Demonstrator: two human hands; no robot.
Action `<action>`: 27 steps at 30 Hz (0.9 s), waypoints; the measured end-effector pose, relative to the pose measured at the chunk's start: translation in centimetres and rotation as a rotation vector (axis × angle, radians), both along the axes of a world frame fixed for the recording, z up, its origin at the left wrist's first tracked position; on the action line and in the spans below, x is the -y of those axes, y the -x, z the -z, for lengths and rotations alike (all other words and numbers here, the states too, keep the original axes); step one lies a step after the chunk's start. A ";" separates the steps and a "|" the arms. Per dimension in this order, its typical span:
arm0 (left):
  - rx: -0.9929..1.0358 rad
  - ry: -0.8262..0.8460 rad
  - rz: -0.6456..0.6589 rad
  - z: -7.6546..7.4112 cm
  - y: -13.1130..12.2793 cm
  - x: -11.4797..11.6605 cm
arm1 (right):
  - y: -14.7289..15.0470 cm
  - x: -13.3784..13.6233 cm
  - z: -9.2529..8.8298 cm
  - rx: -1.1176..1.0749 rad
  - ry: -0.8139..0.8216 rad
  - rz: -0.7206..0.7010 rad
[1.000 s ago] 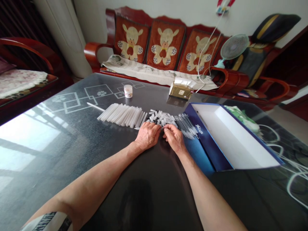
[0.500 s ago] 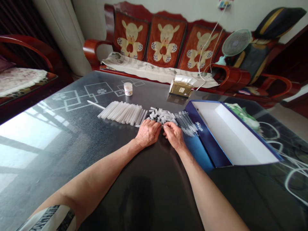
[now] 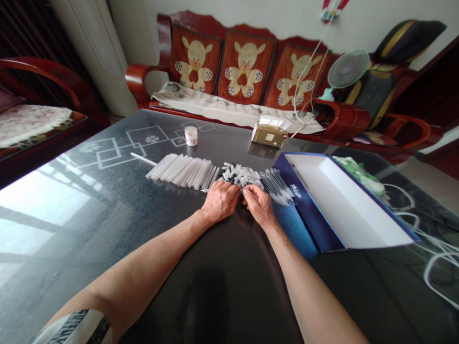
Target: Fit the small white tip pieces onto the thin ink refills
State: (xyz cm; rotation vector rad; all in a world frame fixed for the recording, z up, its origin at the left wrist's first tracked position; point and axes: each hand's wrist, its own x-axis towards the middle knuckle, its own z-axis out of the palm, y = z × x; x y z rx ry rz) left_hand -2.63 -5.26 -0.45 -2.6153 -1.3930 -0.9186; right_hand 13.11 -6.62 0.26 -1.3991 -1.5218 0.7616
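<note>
My left hand (image 3: 220,200) is closed near the table's middle, fingers curled down around a slim white pen barrel whose end (image 3: 204,190) pokes out at the hand's left side. Close beside it, my right hand (image 3: 258,204) pinches thumb against forefinger; whatever sits in that pinch is too small to make out. The fingertips of both hands nearly meet. Just beyond them lies a heap of small white and black pen caps (image 3: 240,175). A row of translucent white pen barrels (image 3: 182,171) spreads to the left, and thin dark-and-clear pen refills (image 3: 275,185) lie to the right.
An open blue box (image 3: 344,205) with a white inside stands right of the refills. Farther back on the dark glossy table (image 3: 158,296) are a small white jar (image 3: 191,136) and a tissue pack (image 3: 268,132). White cables (image 3: 430,258) trail at the right edge.
The whole view has shifted slightly, so things sit a little lower in it. Both hands keep nearly the same place and grip; the fingertips have moved only slightly.
</note>
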 end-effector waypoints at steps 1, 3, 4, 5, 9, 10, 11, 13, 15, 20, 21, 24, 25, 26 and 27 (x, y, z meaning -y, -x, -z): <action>-0.001 -0.001 -0.002 0.0 0.0 0.0 | 0.0 0.0 0.0 -0.005 0.008 -0.014; -0.006 -0.004 -0.003 0.0 0.0 0.0 | -0.1 0.0 0.0 -0.003 0.014 -0.034; -0.010 -0.005 -0.003 0.0 0.0 0.0 | -0.1 0.0 0.0 0.001 0.012 -0.037; -0.013 -0.006 -0.002 0.0 0.0 0.0 | -0.1 0.0 0.1 0.006 0.008 -0.035; -0.020 -0.009 0.001 0.1 0.0 0.0 | -0.1 -0.1 -0.1 0.031 0.007 -0.030; -0.021 -0.011 0.002 0.1 0.0 0.0 | -0.1 -0.1 -0.2 0.034 0.011 -0.032; -0.022 -0.015 0.002 0.1 0.0 0.0 | -0.1 -0.1 -0.3 0.036 0.015 -0.034; -0.021 -0.026 0.007 0.1 0.0 -0.1 | -0.1 0.0 -0.4 0.037 0.023 -0.035; -0.004 -0.058 0.014 0.0 0.0 0.0 | -0.2 -0.1 -0.3 0.027 0.031 -0.037; 0.171 -0.172 0.068 -0.7 -0.1 0.5 | -0.9 -0.8 0.8 -0.188 0.022 0.018; 0.205 -0.147 0.076 -0.7 -0.1 0.6 | -1.0 -1.0 1.1 -0.256 0.016 0.042; 0.354 0.043 0.009 -0.5 -0.4 0.7 | -1.4 -1.5 1.9 -0.391 0.011 0.084; 0.435 0.122 -0.033 -0.3 -0.4 0.6 | -1.4 -1.6 1.9 -0.396 0.014 0.075; 0.532 0.199 -0.070 -0.2 -0.5 0.4 | -1.4 -1.5 1.9 -0.381 0.019 0.053; 0.642 0.270 -0.095 -0.2 -0.5 0.2 | -1.4 -1.4 1.7 -0.346 0.023 0.020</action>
